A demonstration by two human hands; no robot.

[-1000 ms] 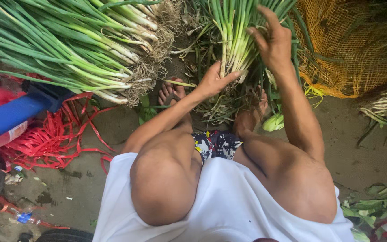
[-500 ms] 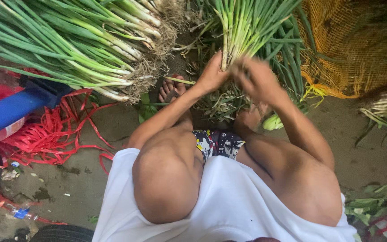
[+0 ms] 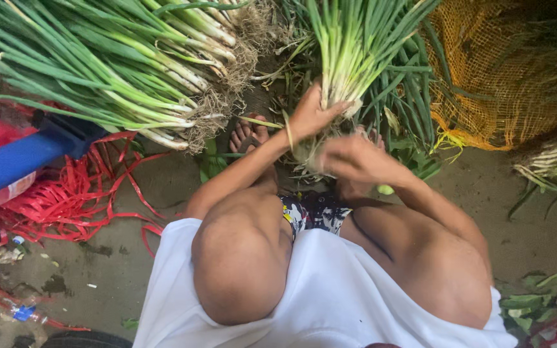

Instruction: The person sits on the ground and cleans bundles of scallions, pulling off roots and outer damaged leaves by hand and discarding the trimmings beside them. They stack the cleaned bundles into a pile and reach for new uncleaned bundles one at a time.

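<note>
1. Head view, big pile of green onions [image 3: 117,71] lies upper left on the ground, white ends and hairy roots pointing toward the middle. Not touched by either hand.
2. Orange mesh sack [image 3: 491,77] upper right, slumped, just beside the held greens.
3. Tangle of red plastic strips [image 3: 66,206] on the floor [image 3: 530,225] at left, beside a blue bar [image 3: 14,161].
4. Bunch of green onions [image 3: 356,51] stands between the person's feet, leaves fanning up and away, roots down. Looks light, floppy in the leaves, firmer at the white stems; leaves bruise or snap easily, and wet stalks could slip. Best grip is low on the pale stems just above the roots, where the stalks pack tight.
5. Left hand [image 3: 311,116] wraps the bunch at that pale neck, fingers [image 3: 340,106] curled closed round it.
6. Right hand [image 3: 356,158] just below, blurred, at the root end; cannot tell whether its fingers grip anything.
</note>
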